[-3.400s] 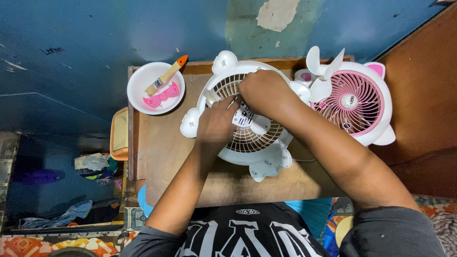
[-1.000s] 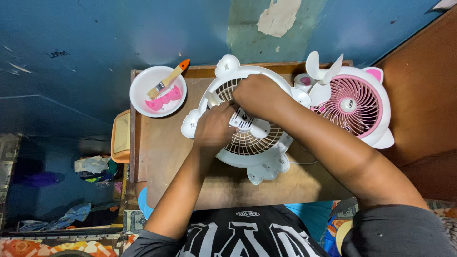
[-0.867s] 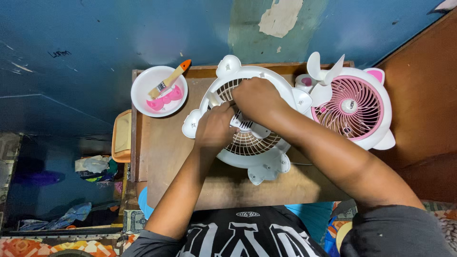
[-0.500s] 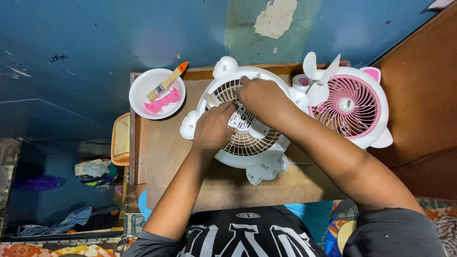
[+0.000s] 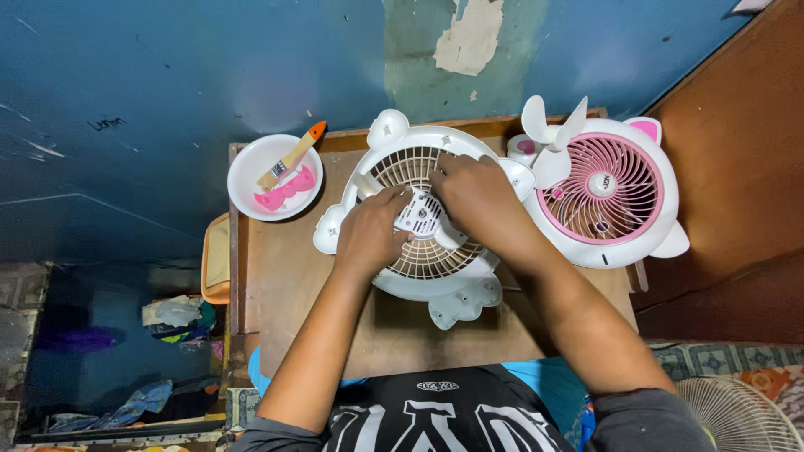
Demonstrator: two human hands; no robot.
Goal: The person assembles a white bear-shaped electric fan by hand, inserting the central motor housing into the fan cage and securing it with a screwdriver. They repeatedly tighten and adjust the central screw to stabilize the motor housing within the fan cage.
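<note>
A white fan housing (image 5: 456, 289) with a beige rear grille lies flat on a small wooden table (image 5: 293, 285). My left hand (image 5: 368, 230) rests on the grille at its left and grips the white motor block (image 5: 419, 213) at the centre. My right hand (image 5: 477, 197) lies over the grille's upper right, its fingers curled against the same motor block. What the fingertips pinch is hidden.
A pink and white fan front (image 5: 607, 197) lies at the table's right, with a loose white blade (image 5: 548, 138) on its rim. A white bowl (image 5: 251, 163) at the back left holds a brush (image 5: 293, 155) and pink parts. A wire fan guard (image 5: 741, 414) lies on the floor at the lower right.
My right hand has slid from the grille's top toward its right side, uncovering more of the motor block. The view has shifted slightly; the left hand stays on the block.
</note>
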